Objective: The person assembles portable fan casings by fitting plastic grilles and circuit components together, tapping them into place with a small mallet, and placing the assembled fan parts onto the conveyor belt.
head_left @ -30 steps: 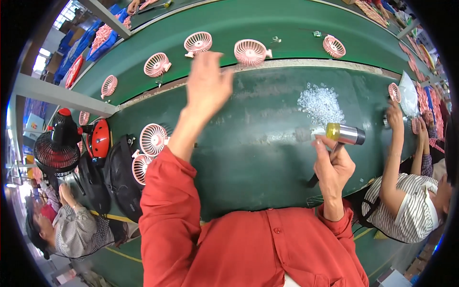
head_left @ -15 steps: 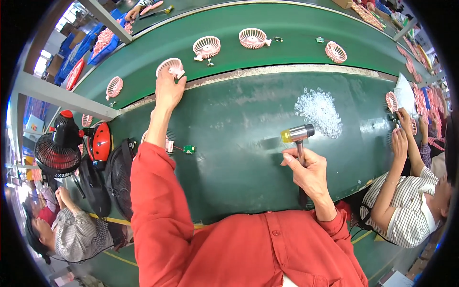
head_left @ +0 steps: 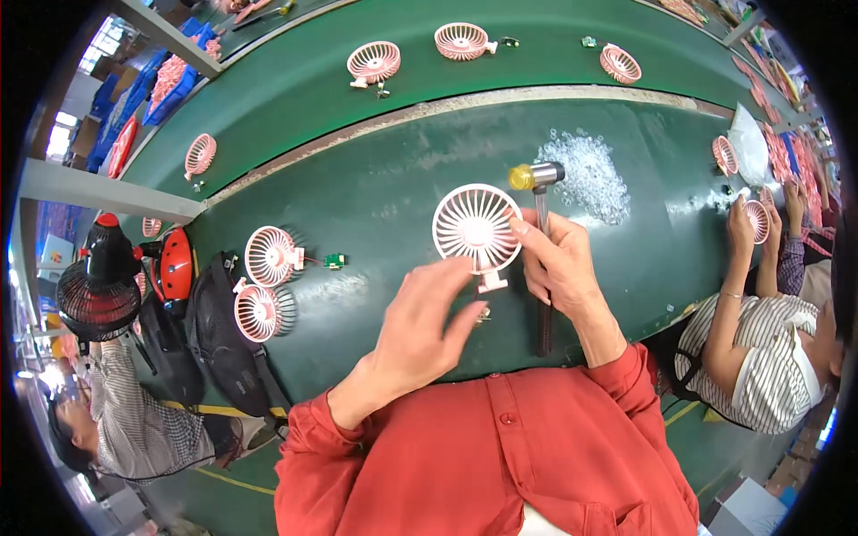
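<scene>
A: What is gripped by the right hand (head_left: 565, 268)?

B: 2 things. A mallet (head_left: 542, 198) with 1 yellow face and 1 black face is grasped by its handle, and the right side of a pink fan housing (head_left: 476, 228) is pinched at the rim by the same hand.

A: Where is that housing held?

B: Above the green table (head_left: 393, 161), in front of the red shirt (head_left: 447, 447), with its ribbed face turned up and its short stub pointed toward the body. The mallet head is seen just beyond its upper right rim.

A: How is the left hand (head_left: 422, 323) posed?

B: Its thumb is spread apart from its fingers, and the fingertips are placed at the lower rim, by the stub. Whether anything is touched there cannot be told. A small part (head_left: 483, 314) is seen beside the thumb tip.

A: What else is laid on the table?

B: A pile of clear rings (head_left: 585, 177) is heaped to the upper right. To the left, 2 pink housings (head_left: 271, 256) are set side by side, near a green circuit board (head_left: 333, 261).
</scene>
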### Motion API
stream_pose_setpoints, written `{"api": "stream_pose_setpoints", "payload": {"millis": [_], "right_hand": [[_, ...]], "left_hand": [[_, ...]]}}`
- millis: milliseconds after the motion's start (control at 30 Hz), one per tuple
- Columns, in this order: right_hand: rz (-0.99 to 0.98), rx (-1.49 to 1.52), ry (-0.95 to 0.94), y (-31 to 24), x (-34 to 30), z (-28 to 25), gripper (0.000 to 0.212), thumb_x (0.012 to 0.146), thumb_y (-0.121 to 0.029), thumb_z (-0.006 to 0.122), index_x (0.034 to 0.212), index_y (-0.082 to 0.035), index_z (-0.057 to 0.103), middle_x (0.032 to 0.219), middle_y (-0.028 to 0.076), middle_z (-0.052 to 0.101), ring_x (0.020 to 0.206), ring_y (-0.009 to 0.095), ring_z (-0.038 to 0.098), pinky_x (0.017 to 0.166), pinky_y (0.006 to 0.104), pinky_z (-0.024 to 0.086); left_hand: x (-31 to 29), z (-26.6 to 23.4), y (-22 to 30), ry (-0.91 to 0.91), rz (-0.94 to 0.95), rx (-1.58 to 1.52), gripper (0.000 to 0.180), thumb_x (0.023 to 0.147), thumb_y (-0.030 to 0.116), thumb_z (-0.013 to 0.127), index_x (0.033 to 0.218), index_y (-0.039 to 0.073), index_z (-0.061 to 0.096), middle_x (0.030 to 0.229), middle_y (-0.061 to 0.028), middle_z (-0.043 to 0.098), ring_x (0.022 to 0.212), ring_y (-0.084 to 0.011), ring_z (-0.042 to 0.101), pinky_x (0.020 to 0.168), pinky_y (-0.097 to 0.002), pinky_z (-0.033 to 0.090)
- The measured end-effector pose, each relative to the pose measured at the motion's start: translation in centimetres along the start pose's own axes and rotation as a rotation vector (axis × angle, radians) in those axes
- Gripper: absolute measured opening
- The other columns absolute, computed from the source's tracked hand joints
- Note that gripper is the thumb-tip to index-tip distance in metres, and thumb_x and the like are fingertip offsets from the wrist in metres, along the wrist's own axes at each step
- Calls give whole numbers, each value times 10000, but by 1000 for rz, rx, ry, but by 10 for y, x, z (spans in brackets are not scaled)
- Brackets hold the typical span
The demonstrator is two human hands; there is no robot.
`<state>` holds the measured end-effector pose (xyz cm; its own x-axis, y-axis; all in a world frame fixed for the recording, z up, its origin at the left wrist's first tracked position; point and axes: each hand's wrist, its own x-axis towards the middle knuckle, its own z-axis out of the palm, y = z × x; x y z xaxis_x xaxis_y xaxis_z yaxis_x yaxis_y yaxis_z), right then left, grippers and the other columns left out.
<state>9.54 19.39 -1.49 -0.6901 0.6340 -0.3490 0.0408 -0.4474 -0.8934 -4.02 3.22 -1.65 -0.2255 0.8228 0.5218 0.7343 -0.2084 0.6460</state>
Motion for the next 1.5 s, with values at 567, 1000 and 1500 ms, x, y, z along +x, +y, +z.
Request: {"api": "stream_pose_setpoints", "payload": {"millis": [567, 1000, 1500], "right_hand": [[-323, -242, 150, 7, 1, 18, 265, 956, -160, 659, 1142, 29, 663, 871, -13, 676, 755, 11, 547, 629, 189, 459], [-196, -489, 51, 38, -17, 24, 208, 919, -181, 699, 956, 22, 669, 675, -40, 549, 609, 30, 441, 512, 230, 357], [228, -195, -105, -1, -14, 8, 116, 888, -103, 711, 890, 3, 663, 620, -3, 562, 381, 18, 379, 333, 211, 229]], "left_hand": [[3, 23, -4, 23, -877, -1518, 414, 1058, 321, 422, 1310, -8, 441, 1170, -234, 624, 750, -219, 664, 605, -327, 568], [7, 32, -9, 253, -884, -1380, 295, 1031, 216, 497, 1212, -17, 512, 1039, -111, 639, 575, -129, 596, 429, -259, 493], [11, 28, -2, 225, -988, -1325, 338, 1010, 270, 552, 1139, -19, 434, 887, -138, 629, 505, -176, 600, 360, -293, 468]]}}
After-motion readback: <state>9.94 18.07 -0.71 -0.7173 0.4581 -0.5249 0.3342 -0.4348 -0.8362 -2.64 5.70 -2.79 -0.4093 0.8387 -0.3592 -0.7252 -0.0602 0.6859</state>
